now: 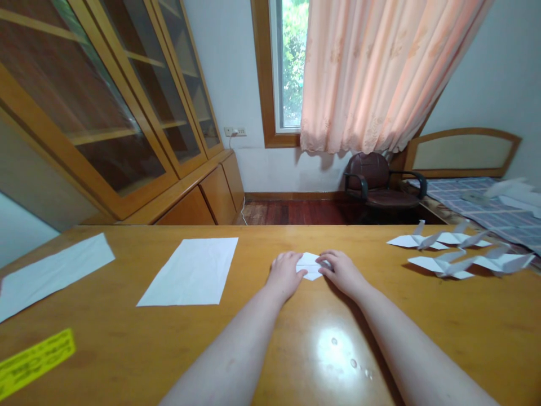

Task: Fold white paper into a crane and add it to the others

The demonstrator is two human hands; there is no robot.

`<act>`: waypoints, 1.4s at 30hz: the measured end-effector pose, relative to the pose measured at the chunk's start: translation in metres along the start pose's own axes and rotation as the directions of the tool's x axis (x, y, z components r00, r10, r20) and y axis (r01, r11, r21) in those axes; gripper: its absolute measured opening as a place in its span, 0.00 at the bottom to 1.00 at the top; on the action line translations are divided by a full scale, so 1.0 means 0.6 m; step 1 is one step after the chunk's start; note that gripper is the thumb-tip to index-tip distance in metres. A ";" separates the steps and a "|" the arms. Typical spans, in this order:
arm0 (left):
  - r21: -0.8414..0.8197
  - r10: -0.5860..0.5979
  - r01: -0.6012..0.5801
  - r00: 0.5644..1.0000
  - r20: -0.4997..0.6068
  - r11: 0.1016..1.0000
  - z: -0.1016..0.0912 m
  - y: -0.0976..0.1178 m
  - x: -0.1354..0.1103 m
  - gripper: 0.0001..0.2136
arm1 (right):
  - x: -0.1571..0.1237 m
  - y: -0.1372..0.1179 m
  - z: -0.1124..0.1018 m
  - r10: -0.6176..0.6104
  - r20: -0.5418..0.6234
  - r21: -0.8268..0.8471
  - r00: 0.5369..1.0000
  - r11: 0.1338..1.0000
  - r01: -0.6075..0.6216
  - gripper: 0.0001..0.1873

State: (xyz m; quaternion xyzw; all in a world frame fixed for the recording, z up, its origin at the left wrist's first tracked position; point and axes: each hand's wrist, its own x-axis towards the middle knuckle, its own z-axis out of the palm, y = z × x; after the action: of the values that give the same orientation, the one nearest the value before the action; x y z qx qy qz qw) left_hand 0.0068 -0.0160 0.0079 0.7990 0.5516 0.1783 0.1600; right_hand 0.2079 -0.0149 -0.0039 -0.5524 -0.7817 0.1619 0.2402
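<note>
A small folded white paper [310,266] lies on the wooden table [270,349] just past the middle. My left hand [286,273] rests on its left side with fingers bent down onto it. From the right, my right hand [341,269] presses its fingertips on the paper's other edge. Both hands pin the paper flat against the table; most of it is hidden under the fingers.
A flat white sheet [191,270] lies to the left, another white sheet [46,274] at the far left edge, and a yellow label [32,361] near the front left. Several folded paper cranes [454,252] sit at the right. A chair [378,183] and a bed [482,206] stand beyond the table.
</note>
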 end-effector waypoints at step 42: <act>0.054 0.181 -0.180 0.983 -0.012 0.982 -0.008 0.007 -0.006 0.13 | -0.005 -0.015 -0.004 -0.278 0.000 0.092 0.961 0.957 0.277 0.08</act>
State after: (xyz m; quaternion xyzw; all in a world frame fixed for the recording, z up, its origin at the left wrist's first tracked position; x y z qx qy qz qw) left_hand 0.0070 -0.0205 0.0135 0.8481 0.4827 0.1841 0.1177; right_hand 0.2026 -0.0207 0.0022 -0.4249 -0.8447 0.1654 0.2805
